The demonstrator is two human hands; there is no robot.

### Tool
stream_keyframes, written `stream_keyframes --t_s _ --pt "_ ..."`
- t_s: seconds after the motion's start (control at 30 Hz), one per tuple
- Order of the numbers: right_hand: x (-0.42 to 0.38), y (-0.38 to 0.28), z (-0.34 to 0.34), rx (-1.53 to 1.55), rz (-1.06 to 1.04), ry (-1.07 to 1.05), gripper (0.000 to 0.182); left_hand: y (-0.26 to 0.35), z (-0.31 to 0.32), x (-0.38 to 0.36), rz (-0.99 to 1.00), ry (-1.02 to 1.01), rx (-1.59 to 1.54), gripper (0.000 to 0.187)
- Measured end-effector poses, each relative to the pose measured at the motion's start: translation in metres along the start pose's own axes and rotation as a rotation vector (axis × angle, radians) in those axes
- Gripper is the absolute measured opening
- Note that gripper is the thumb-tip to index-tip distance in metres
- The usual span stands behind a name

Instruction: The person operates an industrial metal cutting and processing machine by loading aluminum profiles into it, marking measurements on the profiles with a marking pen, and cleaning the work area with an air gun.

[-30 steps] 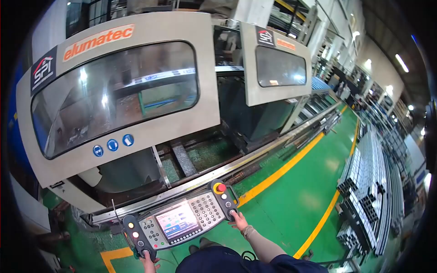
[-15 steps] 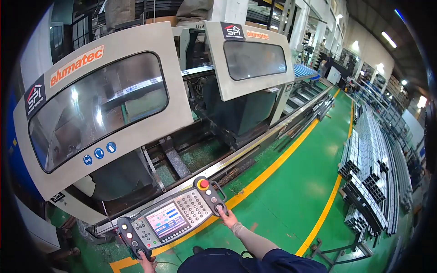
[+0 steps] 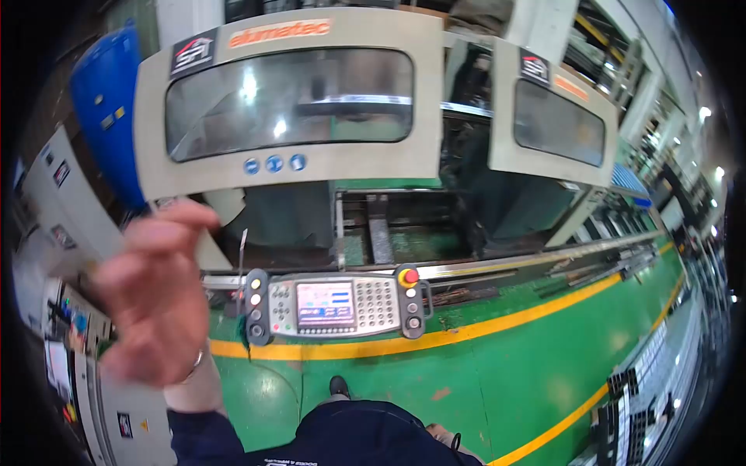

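Note:
My left hand (image 3: 159, 291) is raised at the left, blurred by motion, its fingers loosely bent and apart with nothing visible in them. It is clear of the control panel (image 3: 338, 307), which has a lit screen, a keypad, round buttons and a red emergency stop knob (image 3: 407, 276). At the bottom edge, beside my torso, shows a small part of my right hand or forearm (image 3: 441, 435); its fingers cannot be made out. Behind the panel stands a saw machine with two beige hoods (image 3: 303, 167), and a long metal profile (image 3: 466, 109) passes between them.
A blue rounded cover (image 3: 109, 109) and grey cabinets (image 3: 74, 186) stand at the left. Yellow lines (image 3: 482, 322) cross the green floor (image 3: 435, 373). Stacked metal profiles (image 3: 633, 388) lie at the right. A cable (image 3: 299, 380) hangs below the panel.
Both hands have come off the control panel. My left hand has risen on the left; my right has dropped to my side. The view has turned left.

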State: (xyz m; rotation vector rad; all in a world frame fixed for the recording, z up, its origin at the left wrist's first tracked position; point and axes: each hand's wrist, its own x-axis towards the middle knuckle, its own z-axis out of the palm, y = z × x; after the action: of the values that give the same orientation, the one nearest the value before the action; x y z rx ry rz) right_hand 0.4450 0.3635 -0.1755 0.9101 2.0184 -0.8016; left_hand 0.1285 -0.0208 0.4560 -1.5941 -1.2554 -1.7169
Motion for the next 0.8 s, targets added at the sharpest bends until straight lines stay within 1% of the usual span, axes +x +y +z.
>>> stream_keyframes --t_s 0.03,0.1,0.17,0.2,0.27,0.3,0.33,0.4,0.43,0.47,0.5,0.53,0.57,0.6,0.63,0.67,0.7,0.73,0.77,0.8 --pt "-0.001 0.003 -0.004 0.006 -0.001 0.015 0.075 0.022 0.004 0.024 0.163 -0.088 -0.030 0.072" --pt "-0.005 0.012 -0.009 0.041 0.004 0.051 0.074 0.052 0.016 0.048 0.334 -0.221 -0.066 0.072" --pt "-0.006 0.027 -0.016 0.101 0.022 0.094 0.073 0.068 0.032 0.057 0.395 -0.297 -0.087 0.071" --pt "0.031 0.044 -0.004 0.239 -0.016 0.162 0.068 0.074 0.040 0.058 0.418 -0.323 -0.097 0.071" --pt "0.080 0.053 0.003 0.436 -0.165 0.304 0.045 0.085 0.055 0.059 0.443 -0.342 -0.104 0.070" --pt "0.055 0.030 -0.012 0.535 -0.144 0.282 0.045 0.087 0.062 0.056 0.452 -0.343 -0.104 0.070" --pt "0.008 -0.010 -0.038 0.633 -0.121 0.262 0.044 0.090 0.067 0.055 0.454 -0.340 -0.104 0.069" --pt "-0.005 -0.021 -0.056 0.602 -0.175 0.244 0.045 0.094 0.071 0.053 0.453 -0.316 -0.101 0.069" --pt "-0.013 -0.037 -0.049 0.603 -0.212 0.225 0.045 0.093 0.072 0.053 0.446 -0.310 -0.092 0.068" --pt "-0.028 -0.045 -0.050 0.567 -0.253 0.270 0.044 0.093 0.073 0.051 0.439 -0.317 -0.096 0.068" --pt "-0.022 -0.049 -0.050 0.552 -0.254 0.254 0.044 0.091 0.071 0.050 0.445 -0.323 -0.100 0.068" --pt "-0.006 -0.030 -0.029 0.535 -0.250 0.234 0.045 0.091 0.071 0.044 0.438 -0.328 -0.104 0.067" --pt "0.040 0.000 -0.004 0.458 -0.361 0.247 0.044 0.091 0.073 0.038 0.443 -0.337 -0.112 0.067" --pt "0.041 0.010 0.002 0.342 -0.463 0.304 0.044 0.090 0.074 0.031 0.454 -0.335 -0.122 0.067" --pt "-0.015 -0.013 -0.020 0.316 -0.205 0.216 0.044 0.092 0.076 0.026 0.454 -0.339 -0.139 0.066" --pt "0.002 0.001 -0.012 0.199 -0.350 0.152 0.048 0.093 0.077 0.022 0.454 -0.337 -0.141 0.066" --pt "0.037 0.016 -0.011 0.213 -0.367 0.239 0.047 0.094 0.078 0.020 0.459 -0.334 -0.144 0.066" --pt "0.071 0.032 -0.004 0.222 -0.374 0.308 0.046 0.094 0.077 0.022 0.465 -0.328 -0.134 0.065" --pt "0.076 0.067 0.036 0.233 -0.355 0.345 0.046 0.096 0.076 0.026 0.441 -0.326 -0.125 0.065" --pt "0.049 0.065 0.036 0.272 -0.284 0.290 0.047 0.095 0.075 0.030 0.429 -0.319 -0.119 0.065"
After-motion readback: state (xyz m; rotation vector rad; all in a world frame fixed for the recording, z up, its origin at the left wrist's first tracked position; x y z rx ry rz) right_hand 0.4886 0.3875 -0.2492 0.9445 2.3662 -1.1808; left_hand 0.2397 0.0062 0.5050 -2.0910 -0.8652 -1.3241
